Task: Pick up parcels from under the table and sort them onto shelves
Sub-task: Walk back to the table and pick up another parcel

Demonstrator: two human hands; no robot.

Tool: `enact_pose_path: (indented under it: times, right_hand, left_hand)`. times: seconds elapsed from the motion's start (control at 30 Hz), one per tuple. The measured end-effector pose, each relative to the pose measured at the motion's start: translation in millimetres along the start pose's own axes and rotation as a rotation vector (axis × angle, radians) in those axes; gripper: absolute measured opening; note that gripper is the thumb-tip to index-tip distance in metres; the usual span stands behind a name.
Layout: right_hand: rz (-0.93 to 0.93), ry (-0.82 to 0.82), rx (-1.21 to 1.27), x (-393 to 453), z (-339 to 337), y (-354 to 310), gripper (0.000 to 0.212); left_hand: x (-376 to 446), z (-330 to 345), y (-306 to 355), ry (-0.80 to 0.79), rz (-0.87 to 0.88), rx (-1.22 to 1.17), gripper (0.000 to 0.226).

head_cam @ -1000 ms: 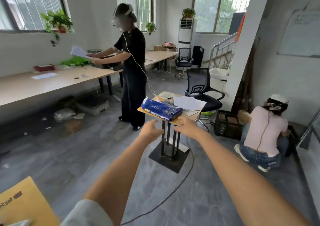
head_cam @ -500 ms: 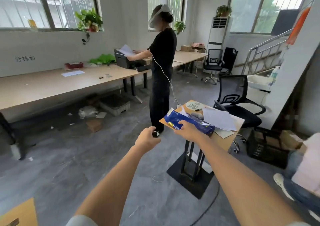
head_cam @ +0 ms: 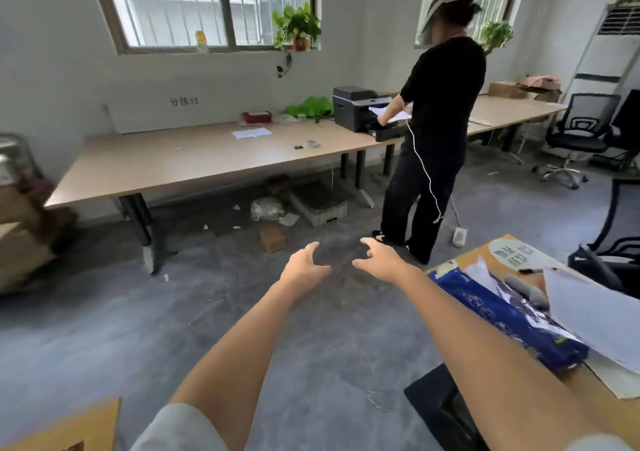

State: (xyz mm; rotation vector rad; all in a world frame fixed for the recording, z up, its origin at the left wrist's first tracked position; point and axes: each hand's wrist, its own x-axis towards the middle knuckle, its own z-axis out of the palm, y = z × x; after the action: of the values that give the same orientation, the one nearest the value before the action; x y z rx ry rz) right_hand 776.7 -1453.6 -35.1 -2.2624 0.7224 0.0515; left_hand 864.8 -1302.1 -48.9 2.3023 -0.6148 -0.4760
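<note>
My left hand (head_cam: 302,267) and my right hand (head_cam: 380,260) are stretched out in front of me over the grey floor, fingers spread, both holding nothing. Beyond them, parcels lie under the long wooden table (head_cam: 194,163): a small brown box (head_cam: 272,238), a grey plastic-wrapped parcel (head_cam: 267,208) and a grey crate (head_cam: 319,202). A blue plastic-wrapped parcel (head_cam: 509,319) lies on the small stand table (head_cam: 602,412) at my right, apart from my right forearm. Shelves with brown boxes (head_cam: 20,229) show blurred at the far left edge.
A person in black (head_cam: 433,132) stands at a printer (head_cam: 360,111) on the long table. Office chairs (head_cam: 578,139) stand at the right. A white power strip (head_cam: 459,237) and cord lie on the floor. A yellow envelope (head_cam: 69,430) is at the bottom left.
My view has swung left toward the long table. My right hand has come off the blue parcel, which stays on the stand table. Both hands now reach forward with fingers spread.
</note>
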Motion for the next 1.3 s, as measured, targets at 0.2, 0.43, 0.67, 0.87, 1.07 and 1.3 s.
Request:
enact_pose_path:
  times: [0.2,0.43,0.67,0.87,1.07,1.3]
  right_hand:
    - [-0.08,-0.065,-0.048,105.9,-16.1,-26.1,0.067]
    - [-0.143,-0.135,-0.152,223.3,-2.3,-50.7,0.068]
    - [-0.134,-0.146,-0.188,358.9,-3.4,-85.6,0.07]
    - [-0.132,-0.186,-0.213,457.1,-4.0,-113.7,0.07]
    - [-0.121,-0.25,-0.196,565.8,2.9,-132.1,0.069]
    - [-0.137,-0.295,-0.103,722.5,9.5,-160.8,0.067]
  left_hand:
    - [86.7,-21.7,-2.6,0.068,-0.104,-0.001,0.075]
    - [201.8,-45.6,-25.6,0.078,-0.198,-0.007,0.073]
    - [339.2,-77.7,-47.5,0.078,-0.209,-0.021,0.073]
    - [433.8,-99.9,-57.0,0.051,-0.207,0.068,0.074]
    - [532.1,-117.7,-76.3,0.053,-0.268,0.022,0.074]
    - [667.8,-145.7,-95.5,0.045,-0.342,-0.004,0.074]
